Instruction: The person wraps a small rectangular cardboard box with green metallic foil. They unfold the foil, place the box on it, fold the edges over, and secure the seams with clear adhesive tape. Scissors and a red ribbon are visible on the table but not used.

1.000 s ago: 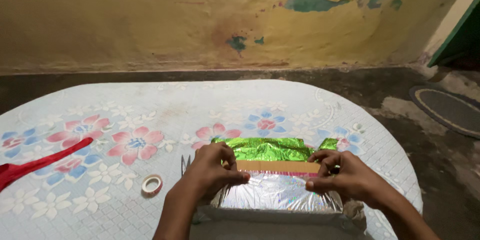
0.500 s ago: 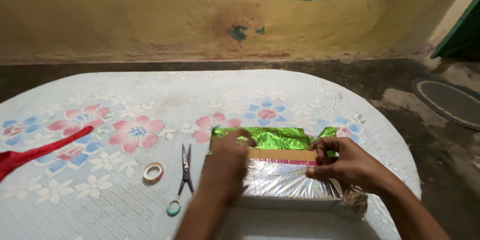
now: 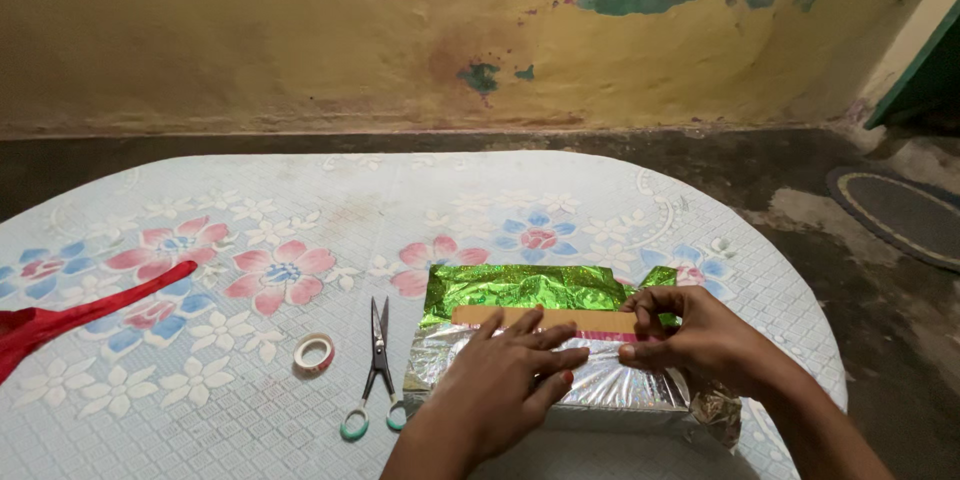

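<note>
A flat cardboard box (image 3: 590,321) lies on the table, partly covered by shiny green wrapping foil (image 3: 525,286) on its far side and silver holographic foil (image 3: 440,365) on its near side. My left hand (image 3: 515,370) lies flat with fingers spread on the silver foil over the box. My right hand (image 3: 685,335) pinches the foil edge at the box's right end. A strip of bare brown cardboard shows between the two foils.
Scissors (image 3: 376,360) with teal handles lie just left of the box. A small roll of tape (image 3: 314,352) sits further left. A red cloth strip (image 3: 70,318) lies at the left edge. The floral tablecloth (image 3: 300,210) covers the round table; a floor mat (image 3: 900,215) lies at the right.
My left hand let go of the foil's left end and moved to press flat on the silver foil. The scissors came into sight. My right hand stayed at the right end.
</note>
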